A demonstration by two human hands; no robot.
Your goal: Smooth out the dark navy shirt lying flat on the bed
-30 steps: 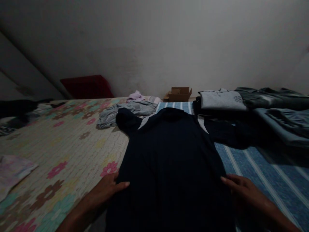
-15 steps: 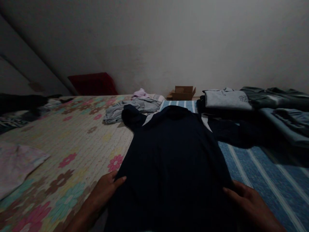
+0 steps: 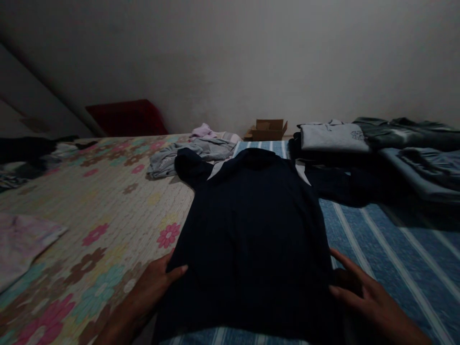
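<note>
The navy shirt [image 3: 258, 230] lies spread from the centre of view down to six o'clock, across the blue striped cloth [image 3: 381, 230] and onto the floral bedspread [image 3: 118, 206]. At half past seven the left hand [image 3: 158, 280] appears to pinch its side, thumb over the edge; at four o'clock the right hand [image 3: 370, 292] has thumb and forefinger parted beside the other edge, and whether its hidden fingers grip cloth I cannot tell. That mismatch is the likeliest trouble: a pull from seven alone could skew the body and crease it. The sleeve towards ten reaches the rumpled grey clothes [image 3: 212, 147], so a tug might drag them along; the one near three runs into shadow beside the folded grey garment [image 3: 332, 137], where poor light could hide a snag or bunched cuff.
</note>
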